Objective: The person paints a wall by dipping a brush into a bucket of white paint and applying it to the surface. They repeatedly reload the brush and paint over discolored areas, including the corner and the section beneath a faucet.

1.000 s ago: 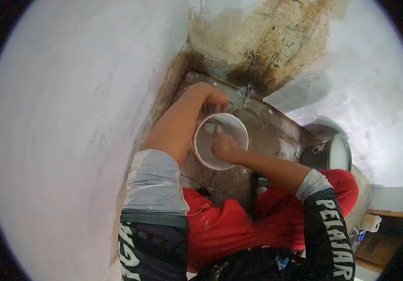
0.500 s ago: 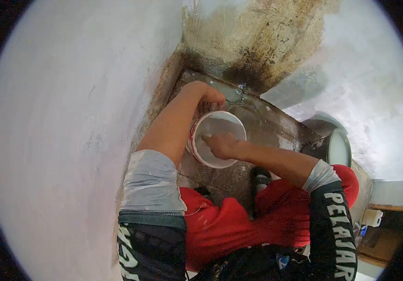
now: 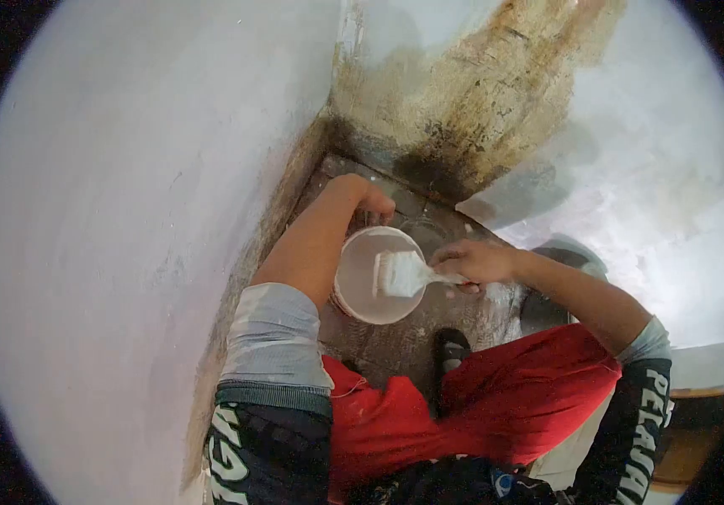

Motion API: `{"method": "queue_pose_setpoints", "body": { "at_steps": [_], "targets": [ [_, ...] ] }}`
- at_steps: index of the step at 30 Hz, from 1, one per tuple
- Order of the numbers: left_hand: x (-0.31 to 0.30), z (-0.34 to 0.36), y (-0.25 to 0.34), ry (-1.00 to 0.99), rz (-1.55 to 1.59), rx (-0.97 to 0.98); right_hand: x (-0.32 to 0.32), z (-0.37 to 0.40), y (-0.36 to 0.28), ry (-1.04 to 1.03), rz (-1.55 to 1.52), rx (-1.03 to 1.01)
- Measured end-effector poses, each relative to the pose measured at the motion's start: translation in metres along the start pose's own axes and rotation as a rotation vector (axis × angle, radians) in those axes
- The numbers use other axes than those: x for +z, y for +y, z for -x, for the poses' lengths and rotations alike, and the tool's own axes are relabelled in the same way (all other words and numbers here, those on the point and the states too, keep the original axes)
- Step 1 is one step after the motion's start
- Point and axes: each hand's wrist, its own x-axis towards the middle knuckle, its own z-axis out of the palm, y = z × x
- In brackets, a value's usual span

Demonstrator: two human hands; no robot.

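Observation:
A white bucket stands on the floor between my arms, with pale liquid inside. My right hand is closed around the handle of a wide paintbrush. The brush is coated in white, and its bristle end is over the bucket's opening, pointing left. At the bucket's far rim, my left hand is bent downward with curled fingers and seems to grip the edge. Its fingertips are partly hidden.
A white-painted wall rises close on the left. Ahead is a stained, peeling wall patch. A dark round container stands to the right, partly behind my right forearm. My sandalled foot is on the tiled floor.
My right hand has come up out of the bucket and moved right, bringing the paintbrush into sight. My left hand stays by the rim. The view has shifted slightly.

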Motion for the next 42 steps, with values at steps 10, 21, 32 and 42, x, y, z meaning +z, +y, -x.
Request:
{"method": "queue_pose_setpoints", "body": {
  "at_steps": [10, 21, 32, 42],
  "targets": [
    [-0.001, 0.006, -0.008, 0.047, -0.023, 0.086, -0.018, 0.000, 0.061, -0.107, -0.549, -0.133],
    [0.002, 0.008, -0.029, 0.078, -0.130, 0.263, -0.026, 0.077, 0.024, 0.061, -0.681, -0.458],
    [-0.038, -0.135, -0.053, 0.329, -0.145, 0.294, -0.043, 0.187, -0.025, 0.847, -0.895, -0.972],
    [-0.023, -0.058, -0.011, 0.467, -0.619, 0.361, -0.077, 0.194, -0.088, 1.836, 0.293, -0.475]
  ]
}}
